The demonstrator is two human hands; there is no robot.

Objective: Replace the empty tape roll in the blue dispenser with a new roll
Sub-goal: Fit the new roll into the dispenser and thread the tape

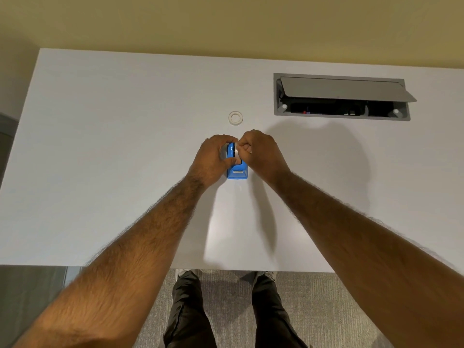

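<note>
I am observing the left hand (213,156) wrapping around the far left side of the blue dispenser (237,169), fingers curled closed against its body. The right hand (261,154) is pressing in from the opposite side, its fingertips (244,148) pinched together at the top of the dispenser, where a pale roll of tape (236,151) is showing edge-on between the two hands. I cannot tell whether that roll is fully seated. The dispenser is sitting on the white counter (125,159), roughly midway between the near and far edges, its cutter end pointing toward the near edge. An empty tape core (235,118) is lying flat just beyond the hands, apart from them. Toward the far right corner, a recessed cable box (341,96) is standing with its grey lid propped open.
</note>
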